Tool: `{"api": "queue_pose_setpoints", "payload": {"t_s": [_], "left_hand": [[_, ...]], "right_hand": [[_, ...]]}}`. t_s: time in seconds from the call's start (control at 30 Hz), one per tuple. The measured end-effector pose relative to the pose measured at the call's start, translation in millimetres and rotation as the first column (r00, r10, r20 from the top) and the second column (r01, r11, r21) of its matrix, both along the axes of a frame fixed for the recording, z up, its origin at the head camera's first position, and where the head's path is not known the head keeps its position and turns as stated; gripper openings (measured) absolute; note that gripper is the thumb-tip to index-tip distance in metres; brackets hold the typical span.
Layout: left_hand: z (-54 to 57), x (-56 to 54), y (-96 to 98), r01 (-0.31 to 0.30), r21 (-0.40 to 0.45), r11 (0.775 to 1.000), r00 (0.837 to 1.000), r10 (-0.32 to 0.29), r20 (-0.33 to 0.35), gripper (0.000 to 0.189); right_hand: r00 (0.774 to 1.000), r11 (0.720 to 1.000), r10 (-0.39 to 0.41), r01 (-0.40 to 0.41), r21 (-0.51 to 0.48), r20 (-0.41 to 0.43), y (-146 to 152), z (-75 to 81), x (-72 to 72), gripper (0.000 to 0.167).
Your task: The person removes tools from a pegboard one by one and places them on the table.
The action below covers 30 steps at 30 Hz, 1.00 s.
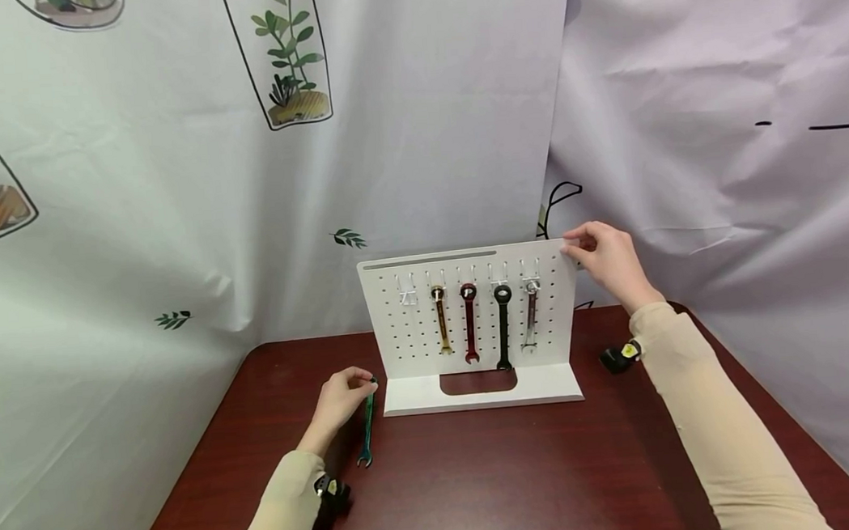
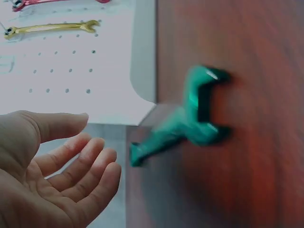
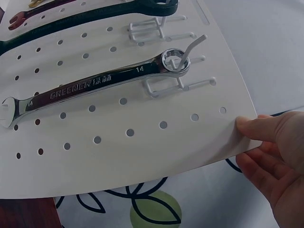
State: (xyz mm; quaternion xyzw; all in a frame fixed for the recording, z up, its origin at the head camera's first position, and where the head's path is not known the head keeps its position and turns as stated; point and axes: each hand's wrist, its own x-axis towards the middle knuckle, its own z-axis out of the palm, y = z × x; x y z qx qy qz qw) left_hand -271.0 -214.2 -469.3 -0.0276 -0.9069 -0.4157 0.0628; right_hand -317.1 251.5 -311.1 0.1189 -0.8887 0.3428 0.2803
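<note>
My left hand is by the left end of the white pegboard stand, its fingertips right at the far end of a green wrench. In the left wrist view the thumb and fingers are spread apart with nothing between them. The green wrench is blurred there, just past the fingertips, its open-ended jaw toward the camera. My right hand pinches the pegboard's upper right corner, thumb on the front face and fingers behind the edge.
On the pegboard's hooks hang a gold wrench, a red wrench, a black wrench and a silver wrench. A bare hook is at the left. The stand is on a dark red table before a patterned curtain.
</note>
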Motion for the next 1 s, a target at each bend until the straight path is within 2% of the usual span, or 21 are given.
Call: {"api": "queue_pose_setpoints", "payload": {"t_s": [0.27,0.63,0.77,1.0], "left_hand": [[19.5,-10.8,20.4,0.07,0.095,0.993,0.995,-0.063,-0.071,0.023],[42.0,-23.2,57.8,0.113,0.166,0.98,0.989,-0.095,-0.113,0.03],[48.2,-30.6,69.4,0.144,0.206,0.968,0.983,-0.117,-0.139,0.03],[55.5,-37.2,86.6,0.2,0.298,0.933,0.976,-0.164,-0.142,0.032]], "right_hand": [[1.0,1.0,0.003,-0.003,-0.002,0.002,0.2,0.8,0.9,0.022],[1.0,1.0,0.006,-0.006,-0.007,0.015,0.3,1.7,0.2,0.022],[1.0,1.0,0.009,-0.009,-0.003,0.011,1.1,1.9,0.4,0.022],[1.0,1.0,0.017,-0.017,-0.001,0.025,0.9,1.4,1.7,0.024]]}}
